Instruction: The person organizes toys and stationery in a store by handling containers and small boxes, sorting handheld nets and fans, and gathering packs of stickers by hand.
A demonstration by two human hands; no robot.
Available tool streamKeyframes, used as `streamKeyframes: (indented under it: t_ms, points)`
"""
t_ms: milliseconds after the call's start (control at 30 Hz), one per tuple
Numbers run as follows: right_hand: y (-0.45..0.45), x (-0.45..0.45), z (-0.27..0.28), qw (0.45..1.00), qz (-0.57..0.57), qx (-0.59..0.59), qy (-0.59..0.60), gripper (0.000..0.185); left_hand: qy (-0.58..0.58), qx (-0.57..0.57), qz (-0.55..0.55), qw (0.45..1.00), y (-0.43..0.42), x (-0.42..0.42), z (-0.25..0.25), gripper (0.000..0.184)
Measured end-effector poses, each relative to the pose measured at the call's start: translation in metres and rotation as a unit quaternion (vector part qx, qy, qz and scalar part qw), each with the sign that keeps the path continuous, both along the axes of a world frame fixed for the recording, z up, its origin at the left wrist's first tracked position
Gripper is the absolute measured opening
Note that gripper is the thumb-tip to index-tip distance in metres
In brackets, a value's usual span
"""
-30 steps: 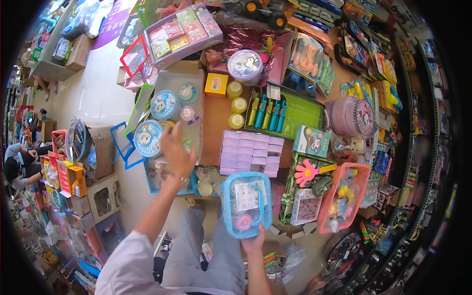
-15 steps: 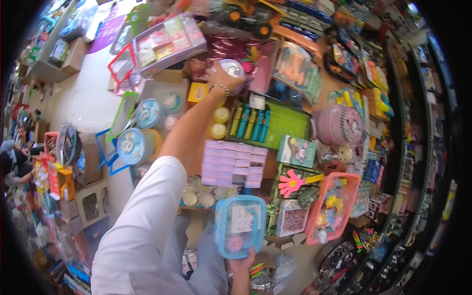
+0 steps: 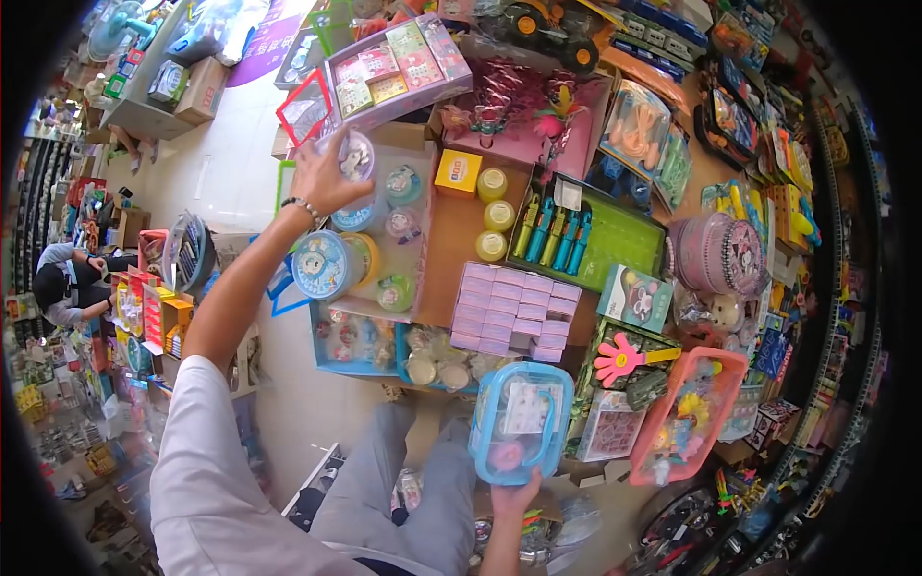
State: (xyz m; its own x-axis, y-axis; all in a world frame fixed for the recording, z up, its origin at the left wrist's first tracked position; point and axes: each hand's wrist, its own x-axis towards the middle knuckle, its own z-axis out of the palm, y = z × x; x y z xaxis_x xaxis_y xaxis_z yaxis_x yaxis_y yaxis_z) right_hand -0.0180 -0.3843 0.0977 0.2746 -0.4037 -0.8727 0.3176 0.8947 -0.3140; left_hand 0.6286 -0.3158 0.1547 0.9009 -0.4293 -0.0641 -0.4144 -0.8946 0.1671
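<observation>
My left hand (image 3: 328, 180) grips a small round tub with a purple rim (image 3: 357, 156), over the far left of an open cardboard box (image 3: 423, 154). Nearby in that box are a large round tub with a blue cartoon lid (image 3: 323, 263), a small teal-lidded tub (image 3: 403, 184) and a green-lidded one (image 3: 395, 293). Low in the view, my right hand (image 3: 516, 496) is closed on the near edge of a clear plastic box with a blue lid and handle (image 3: 523, 422). A pink item and a printed card show inside it.
Stacked lilac boxes (image 3: 499, 312), a yellow box (image 3: 458, 171) and a green tray with pens (image 3: 615, 240) stand mid-table. To the right lie a pink hand clapper (image 3: 619, 360) and a coral basket (image 3: 735, 370). A person (image 3: 72, 283) is at the far left.
My left hand has carried the round tub left, from beside the pink box to the cardboard box of tubs. My right hand still holds the blue-lidded box; the view has shifted.
</observation>
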Motion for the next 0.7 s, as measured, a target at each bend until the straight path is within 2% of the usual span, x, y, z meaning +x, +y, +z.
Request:
streamKeyframes:
  t_ms: [100,167,267,300,433,533,633,700]
  points:
    - [0.003,0.010,0.001,1.000,0.019,-0.004,0.001,0.071,-0.012,-0.002,0.002,1.000,0.035,-0.005,-0.077,0.111]
    - [0.008,0.019,0.004,1.000,0.017,0.000,-0.025,0.071,-0.053,0.025,0.004,0.998,0.042,-0.017,-0.091,0.107]
    - [0.013,0.026,0.002,0.999,0.023,0.018,-0.044,0.071,-0.019,-0.056,0.043,0.997,0.049,0.002,-0.107,0.102]
    - [0.016,0.025,0.002,0.998,0.024,0.026,-0.046,0.071,-0.021,-0.044,0.046,0.998,0.049,0.001,-0.100,0.100]
    - [0.021,0.028,0.002,0.998,0.049,0.003,-0.036,0.069,-0.094,-0.045,-0.059,0.993,0.052,-0.003,-0.094,0.094]
    - [0.024,0.031,0.007,0.998,0.052,-0.001,-0.032,0.067,-0.099,0.025,-0.036,0.994,0.040,-0.005,-0.088,0.092]
    - [0.025,0.029,0.010,0.998,0.054,-0.001,-0.031,0.067,-0.121,-0.005,0.028,0.992,0.033,0.016,-0.100,0.091]
    - [0.026,0.025,0.006,0.998,0.059,-0.012,-0.033,0.068,-0.122,0.029,0.031,0.992,0.029,0.012,-0.102,0.093]
